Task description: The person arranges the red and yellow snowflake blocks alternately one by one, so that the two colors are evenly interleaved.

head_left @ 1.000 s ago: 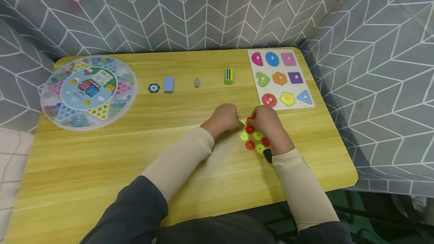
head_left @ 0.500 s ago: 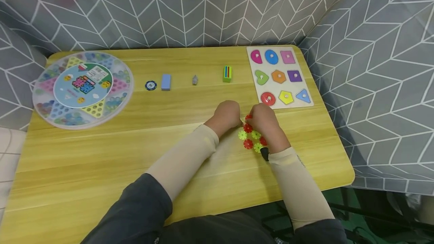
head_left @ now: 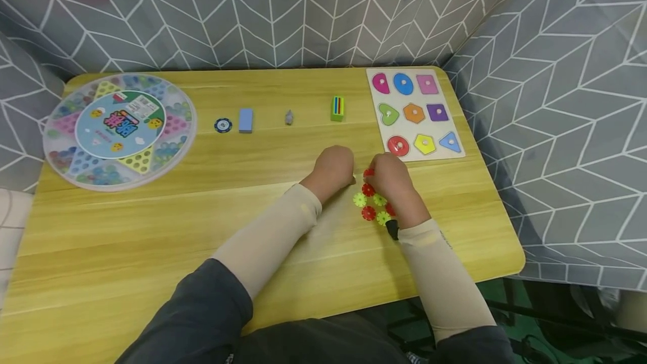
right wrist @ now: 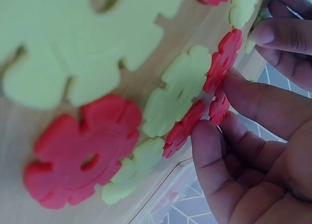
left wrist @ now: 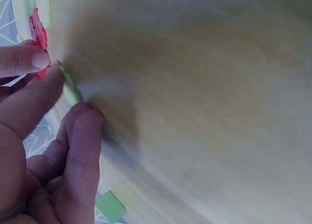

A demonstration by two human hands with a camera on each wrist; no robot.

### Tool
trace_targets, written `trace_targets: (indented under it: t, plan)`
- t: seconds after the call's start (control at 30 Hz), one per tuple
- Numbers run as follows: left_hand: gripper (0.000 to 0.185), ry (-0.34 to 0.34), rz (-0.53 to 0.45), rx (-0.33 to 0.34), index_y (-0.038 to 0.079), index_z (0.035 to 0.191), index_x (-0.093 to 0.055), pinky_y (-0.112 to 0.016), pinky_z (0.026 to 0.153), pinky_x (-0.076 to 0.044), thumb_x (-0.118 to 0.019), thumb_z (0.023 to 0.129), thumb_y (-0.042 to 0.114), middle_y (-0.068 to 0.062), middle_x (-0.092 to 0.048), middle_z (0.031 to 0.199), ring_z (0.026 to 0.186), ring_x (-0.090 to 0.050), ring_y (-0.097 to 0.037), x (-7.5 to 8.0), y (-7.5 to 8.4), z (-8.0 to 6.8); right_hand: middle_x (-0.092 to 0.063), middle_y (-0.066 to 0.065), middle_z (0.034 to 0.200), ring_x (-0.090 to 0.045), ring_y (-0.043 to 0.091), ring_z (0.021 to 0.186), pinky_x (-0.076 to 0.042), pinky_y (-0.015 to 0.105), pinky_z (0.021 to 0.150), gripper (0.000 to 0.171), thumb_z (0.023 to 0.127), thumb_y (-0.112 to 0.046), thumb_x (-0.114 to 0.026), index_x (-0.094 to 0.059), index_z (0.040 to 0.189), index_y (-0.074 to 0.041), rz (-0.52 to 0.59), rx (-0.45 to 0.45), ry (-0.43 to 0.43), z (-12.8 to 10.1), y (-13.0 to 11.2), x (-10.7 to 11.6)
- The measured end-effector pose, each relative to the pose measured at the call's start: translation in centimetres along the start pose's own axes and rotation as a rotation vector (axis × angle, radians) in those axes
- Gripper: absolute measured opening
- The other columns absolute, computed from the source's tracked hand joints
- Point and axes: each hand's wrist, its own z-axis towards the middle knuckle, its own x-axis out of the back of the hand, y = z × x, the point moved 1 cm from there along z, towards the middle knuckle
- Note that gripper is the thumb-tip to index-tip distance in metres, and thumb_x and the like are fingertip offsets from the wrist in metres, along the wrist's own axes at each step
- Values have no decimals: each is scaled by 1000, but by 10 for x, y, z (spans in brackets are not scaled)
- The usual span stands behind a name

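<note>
Several red and yellow-green flower-shaped plastic discs, linked by their slots, lie on the wooden table in front of the person. My left hand (head_left: 333,168) is at the far left of this cluster, pinching a yellow-green disc (left wrist: 71,91) between thumb and fingertip. My right hand (head_left: 391,176) pinches a red disc (right wrist: 219,106) at the cluster's far end, its fingers partly covering it. Nearer the right wrist camera are another red disc (right wrist: 87,158) and a large, blurred yellow-green disc (right wrist: 87,43). In the head view the hands hide part of the cluster.
A shape puzzle board (head_left: 432,151) lies at the back right. Along the back are a green block (head_left: 337,109), a small grey piece (head_left: 289,117), a blue block (head_left: 245,121) and a round chip (head_left: 223,125). A round Chinese checkers set (head_left: 119,128) sits at left.
My left hand has drawn slightly away to the left from the cluster. The right hand keeps its hold on the red disc. The head view has shifted a little.
</note>
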Motion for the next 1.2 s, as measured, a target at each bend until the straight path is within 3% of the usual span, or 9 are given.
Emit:
trace_targets:
  t: [0.13, 0.37, 0.67, 0.83, 0.93, 1.1, 1.2]
  plan:
    - [22, 1, 38, -24, 9, 83, -70, -36, 81, -57, -81, 90, 27, -4, -70, 88, 85, -66, -21, 2, 0, 0, -64, 17, 94, -61, 33, 87, -54, 45, 82, 20, 92, -13, -78, -71, 98, 5, -3, 6, 6, 1, 1, 0]
    - [31, -41, -5, -37, 14, 67, -57, -36, 76, -55, -76, 90, 24, -2, -61, 77, 74, -56, -20, 2, -6, 2, -65, 18, 98, -60, 33, 91, -53, 45, 85, 22, 92, -13, -78, -71, 102, 6, 0, 5, 2, 0, -1, 0]
    - [31, -34, -38, -73, 9, 77, -64, -37, 82, -54, -80, 91, 32, -3, -62, 78, 79, -60, -21, 0, -12, 0, -64, 18, 100, -60, 33, 92, -53, 45, 86, 24, 93, -13, -77, -70, 104, 7, -7, 13, 5, -1, -1, 1]
    - [26, -23, 33, -119, 8, 80, -68, -36, 83, -55, -86, 85, 25, -3, -67, 83, 83, -63, -22, 0, -9, -1, -64, 18, 100, -59, 33, 94, -53, 45, 87, 24, 94, -14, -76, -70, 105, 7, -12, 5, -8, -2, -1, 1]
    - [24, -27, 56, -108, 9, 82, -68, -36, 83, -56, -86, 85, 25, -4, -68, 86, 85, -65, -22, 0, -8, -1, -63, 18, 101, -59, 34, 94, -52, 46, 88, 25, 94, -14, -76, -70, 106, 7, -7, 1, -14, -3, -1, 0]
    - [23, -43, -10, -73, 9, 83, -70, -36, 81, -55, -87, 85, 25, -3, -68, 87, 83, -62, -21, 1, -11, 0, -64, 19, 101, -59, 34, 94, -52, 46, 88, 24, 94, -13, -76, -70, 106, 7, 4, 8, -1, -3, -1, 0]
    - [21, -47, -87, -88, 9, 90, -72, -34, 82, -53, -86, 85, 24, -1, -68, 90, 84, -61, -19, -2, -16, 1, -65, 19, 101, -60, 34, 94, -53, 46, 88, 24, 94, -13, -76, -69, 106, 7, 12, 11, 0, -2, -1, 0]
